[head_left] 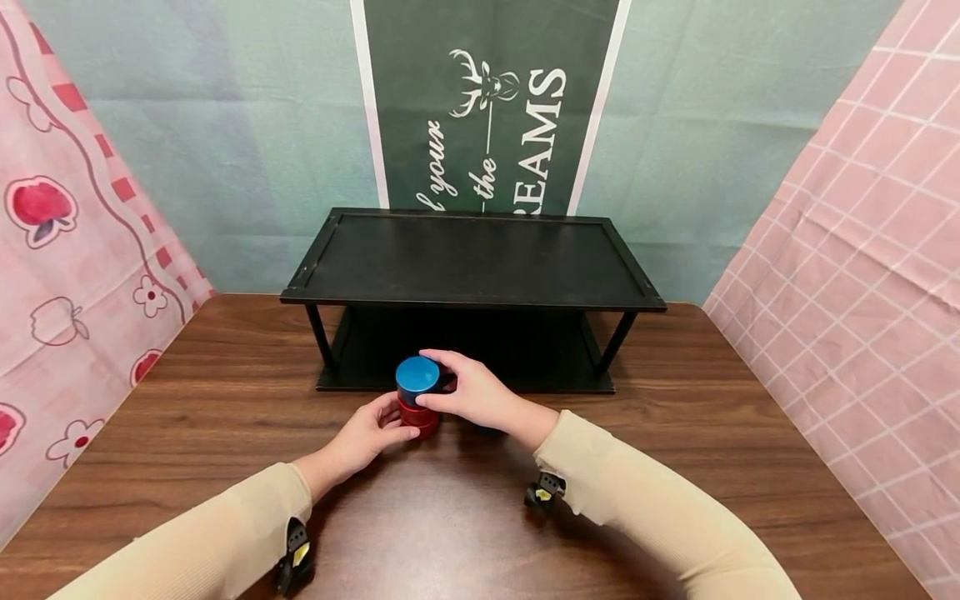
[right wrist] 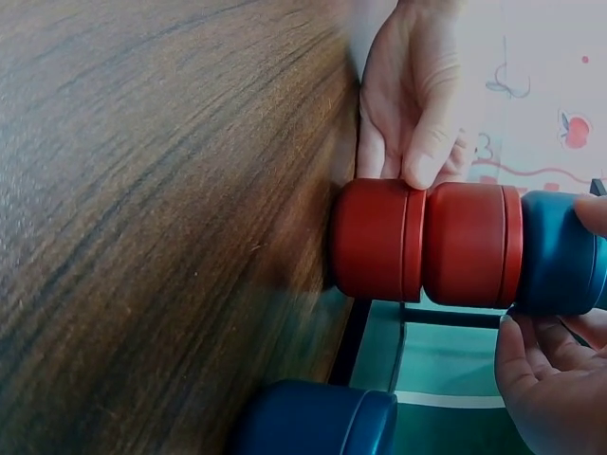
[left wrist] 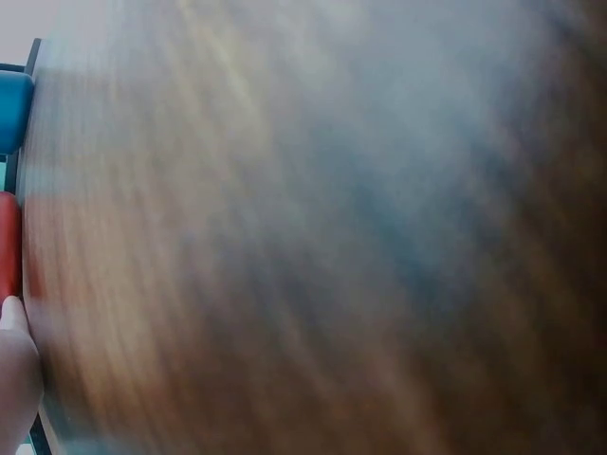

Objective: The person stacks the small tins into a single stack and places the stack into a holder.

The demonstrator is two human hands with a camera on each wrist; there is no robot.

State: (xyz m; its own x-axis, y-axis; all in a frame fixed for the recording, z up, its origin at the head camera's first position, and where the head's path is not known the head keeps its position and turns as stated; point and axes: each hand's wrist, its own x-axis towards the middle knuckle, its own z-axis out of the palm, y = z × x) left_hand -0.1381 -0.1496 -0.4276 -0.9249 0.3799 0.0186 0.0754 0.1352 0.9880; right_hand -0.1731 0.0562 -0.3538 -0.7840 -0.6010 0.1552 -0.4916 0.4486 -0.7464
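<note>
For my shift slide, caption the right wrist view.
Right grip holds a blue container atop two red containers, left grip touching the lower; second blue container nearby.

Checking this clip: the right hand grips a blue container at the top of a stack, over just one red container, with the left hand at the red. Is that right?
Not quite: two red containers are stacked there, as the right wrist view shows. The right hand does grip the blue container at the top, with the left hand at the red.
</note>
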